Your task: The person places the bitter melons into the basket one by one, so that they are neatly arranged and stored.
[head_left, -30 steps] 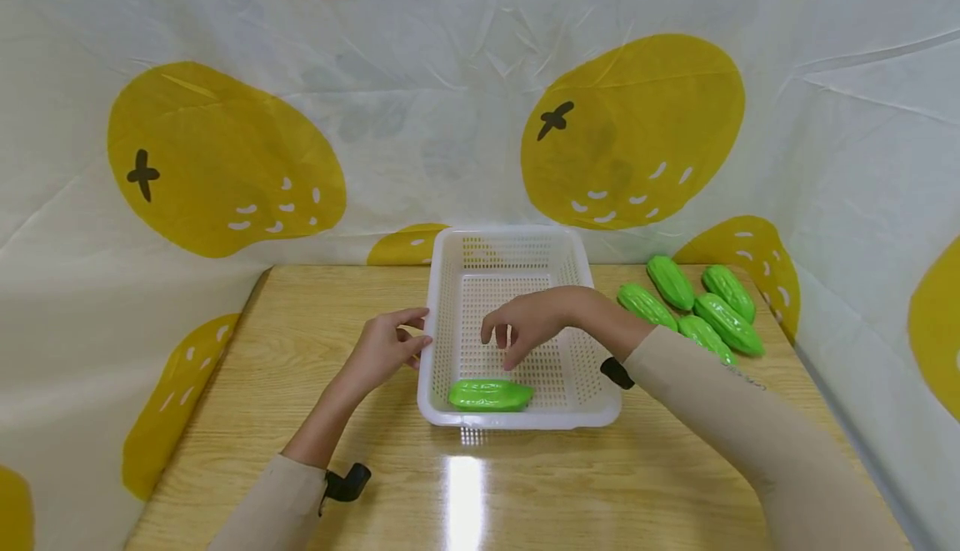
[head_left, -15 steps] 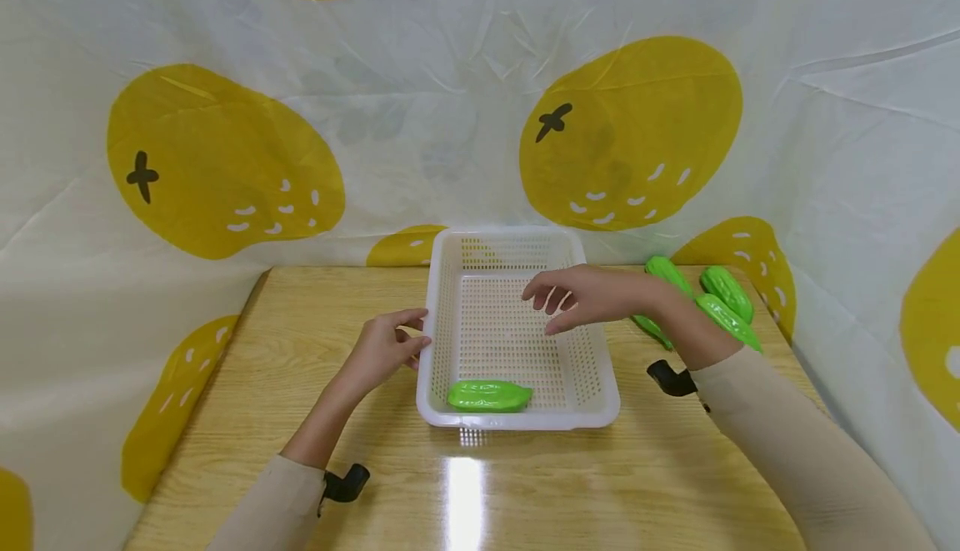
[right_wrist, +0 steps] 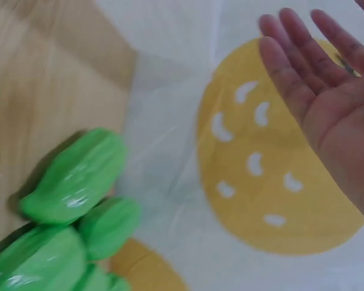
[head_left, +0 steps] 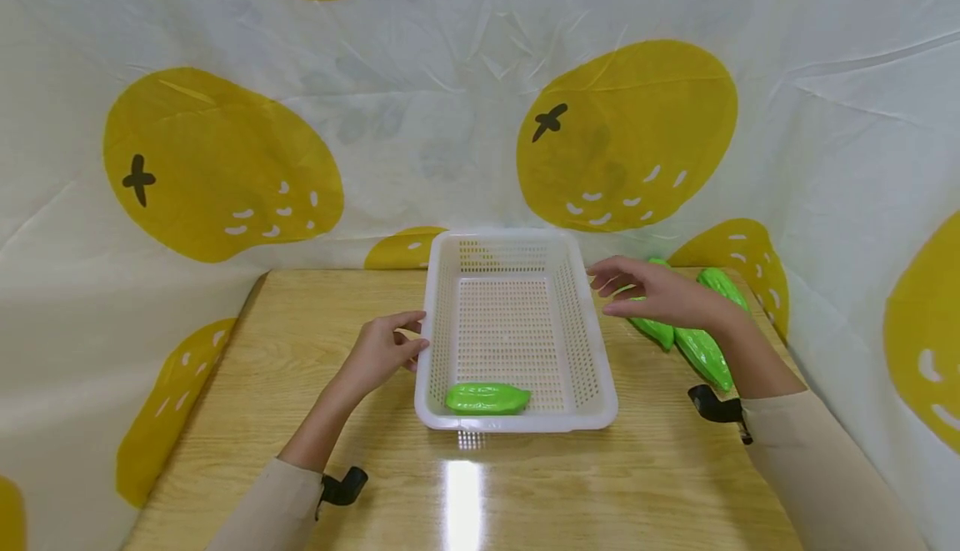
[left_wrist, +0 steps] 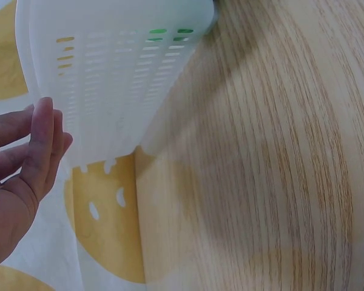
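Right hand hovers above wood-grain desk, grip empty, fingers loosely extended. Glossy green ridged gourds lie below and rightward, partly hidden; nearmost long axis runs far-left to near-right. Left hand, farther off, fingers unclosed at white perforated plastic basket's left rim; single gourd inside, crosswise.

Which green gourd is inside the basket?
The green gourd at the near end of the white basket; the other gourds lie outside, on the table, to its right.
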Motion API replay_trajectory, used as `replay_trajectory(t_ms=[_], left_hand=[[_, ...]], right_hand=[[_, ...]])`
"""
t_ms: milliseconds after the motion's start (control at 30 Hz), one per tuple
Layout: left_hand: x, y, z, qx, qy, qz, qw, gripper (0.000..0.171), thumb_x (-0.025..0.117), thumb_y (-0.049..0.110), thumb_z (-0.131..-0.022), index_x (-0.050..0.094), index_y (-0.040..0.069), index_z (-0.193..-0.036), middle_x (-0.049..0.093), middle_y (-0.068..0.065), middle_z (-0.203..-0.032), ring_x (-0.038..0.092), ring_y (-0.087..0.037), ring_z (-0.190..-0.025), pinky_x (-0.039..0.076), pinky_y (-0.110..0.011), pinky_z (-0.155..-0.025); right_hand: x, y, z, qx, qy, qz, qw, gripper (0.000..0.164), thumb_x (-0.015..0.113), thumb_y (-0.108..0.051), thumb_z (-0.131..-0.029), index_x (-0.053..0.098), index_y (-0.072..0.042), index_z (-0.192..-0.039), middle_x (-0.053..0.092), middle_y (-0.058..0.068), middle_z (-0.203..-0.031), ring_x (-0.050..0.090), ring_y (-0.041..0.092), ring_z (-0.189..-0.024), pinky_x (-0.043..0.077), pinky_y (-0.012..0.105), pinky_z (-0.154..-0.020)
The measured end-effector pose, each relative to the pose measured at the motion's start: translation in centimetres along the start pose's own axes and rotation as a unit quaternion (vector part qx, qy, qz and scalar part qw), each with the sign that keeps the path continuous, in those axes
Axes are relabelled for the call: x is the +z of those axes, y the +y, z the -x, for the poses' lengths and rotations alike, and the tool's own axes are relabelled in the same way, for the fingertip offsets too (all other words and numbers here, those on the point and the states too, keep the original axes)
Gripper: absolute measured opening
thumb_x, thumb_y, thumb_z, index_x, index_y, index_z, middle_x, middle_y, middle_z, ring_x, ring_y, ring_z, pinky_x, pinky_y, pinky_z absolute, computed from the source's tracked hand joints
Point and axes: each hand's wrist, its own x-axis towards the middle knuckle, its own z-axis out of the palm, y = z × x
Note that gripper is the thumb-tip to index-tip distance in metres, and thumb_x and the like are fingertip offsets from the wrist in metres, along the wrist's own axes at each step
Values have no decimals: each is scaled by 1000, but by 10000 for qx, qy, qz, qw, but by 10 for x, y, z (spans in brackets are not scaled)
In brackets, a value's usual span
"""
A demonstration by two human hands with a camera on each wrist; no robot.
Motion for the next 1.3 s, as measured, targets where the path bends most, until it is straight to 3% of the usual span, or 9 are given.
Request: replay_trajectory(t_ms=[100, 167, 267, 367, 467, 733, 967, 1167, 1300], left_hand=[[0, 0, 1, -12, 18, 5, 10000, 53, 74, 2, -94, 58, -1, -144, 65, -24, -123, 70, -17, -68, 66, -33, -61], [0, 0, 1, -8, 13, 7, 10000, 53, 74, 2, -94, 58, -1, -144, 65, -24, -123, 70, -18, -69, 67, -36, -63], [0, 0, 1, -5, -3, 17, 10000, 53, 74, 2, -94, 57, -1, -144, 65, -24, -123, 70, -17, -70, 67, -42, -66], [0, 0, 1, -8, -6, 30, 10000, 53, 73, 2, -94, 57, -1, -145, 65, -24, -123, 71, -17, -72, 67, -47, -68], [0, 0, 1, 4, -3, 74, 10000, 53, 73, 2, -94, 57, -1, -144, 65, -24, -124, 71, -17, -73, 67, -47, -68], [0, -1, 2, 18, -21, 148, 9999, 53, 74, 2, -94, 57, -1, -145, 64, -24, -124, 71, -18, -76, 67, -51, -70], [0, -1, 2, 13, -13, 143, 9999, 52, 73, 2, -94, 58, 0, -144, 64, -24, -124, 70, -18, -73, 66, -51, -68], [0, 0, 1, 20, 7, 124, 9999, 53, 74, 3, -94, 58, 1, -145, 65, -24, -124, 70, -18, -74, 67, -41, -64], [0, -1, 1, -6, 4, 119, 9999, 53, 74, 3, -94, 57, 1, -145, 65, -24, -124, 71, -18, -75, 66, -36, -62]], right_hand=[[-1, 13, 8, 157, 371, -122, 9991, 53, 70, -18, -100, 48, -7, -148, 58, 15, -139, 57, 38, -129, 55, 20, -98], [0, 23, 12, 273, 650, -135, 9974, 53, 68, -19, -102, 47, -5, -149, 57, 16, -142, 55, 40, -131, 54, 19, -99], [3, 39, 15, 431, 1111, -86, 9928, 54, 67, -21, -103, 47, -3, -149, 55, 18, -145, 53, 40, -135, 53, 37, -110], [7, 57, 16, 598, 1492, -7, 9870, 57, 67, -26, -103, 45, -2, -150, 53, 21, -148, 50, 41, -137, 43, 57, -116], [11, 75, 16, 825, 1756, 93, 9810, 63, 66, -32, -103, 43, 0, -152, 49, 26, -150, 45, 46, -140, 37, 64, -118], [19, 109, 18, 1648, 1639, 483, 9714, 77, 62, -40, -104, 28, 1, -160, 33, 29, -162, 29, 53, -148, 30, 70, -120], [25, 124, 18, 1590, 1711, 587, 9706, 78, 64, -37, -103, 29, 5, -159, 33, 33, -160, 33, 57, -144, 33, 71, -117], [28, 127, 16, 1797, 1560, 374, 9706, 83, 63, -39, -104, 21, 4, -162, 27, 35, -162, 27, 56, -148, 30, 70, -119], [31, 126, 15, 1854, 1440, 398, 9712, 81, 62, -36, -105, 22, 6, -160, 30, 37, -159, 31, 57, -145, 33, 71, -117]])
